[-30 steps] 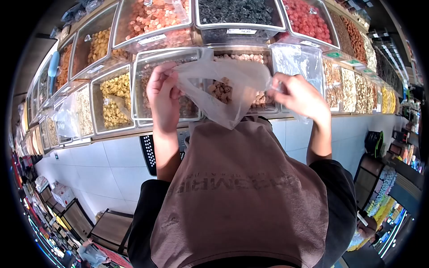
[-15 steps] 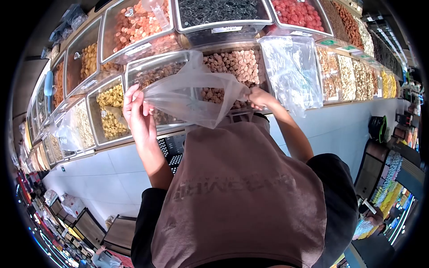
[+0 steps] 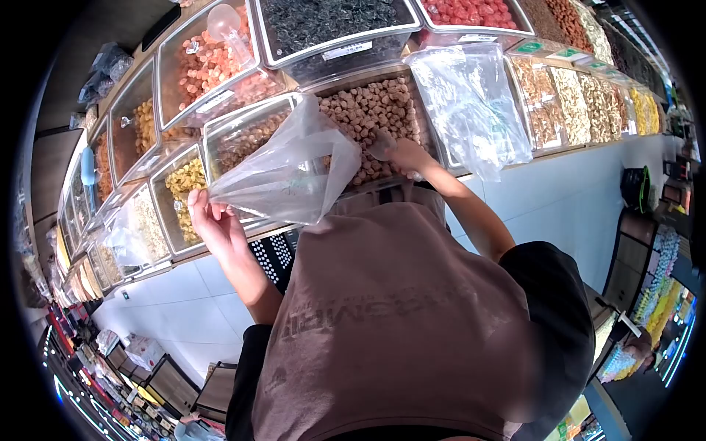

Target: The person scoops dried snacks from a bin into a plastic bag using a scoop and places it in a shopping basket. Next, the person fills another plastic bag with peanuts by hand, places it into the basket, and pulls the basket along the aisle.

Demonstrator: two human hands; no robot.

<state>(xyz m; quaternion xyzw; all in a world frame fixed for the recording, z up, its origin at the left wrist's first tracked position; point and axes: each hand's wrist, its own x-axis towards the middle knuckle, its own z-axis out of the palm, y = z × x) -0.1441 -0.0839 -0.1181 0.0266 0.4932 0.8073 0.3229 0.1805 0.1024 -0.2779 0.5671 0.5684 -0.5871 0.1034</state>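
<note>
Pinched in my left hand (image 3: 218,224) is the edge of a clear plastic bag (image 3: 290,173), which spreads out to the right over neighbouring bins. My right hand (image 3: 413,159) is over a bin of brown, roundish dried pieces (image 3: 368,103). Its fingers are closed around what looks like a clear scoop (image 3: 383,145), resting among the pieces. Only part of the scoop shows; the handle is hidden in my hand. The bag's right side hangs loose, apart from my right hand.
A pile of clear plastic bags (image 3: 474,106) lies just right of the brown-piece bin. Behind stand bins of orange pieces (image 3: 202,77), dark pieces (image 3: 331,26) and red pieces (image 3: 471,12). Yellow pieces (image 3: 184,180) fill a bin at left. A black perforated basket (image 3: 273,257) is below.
My right hand has let go of the bag and now grips a scoop in the brown pieces. My left hand has moved slightly left and down with the bag.
</note>
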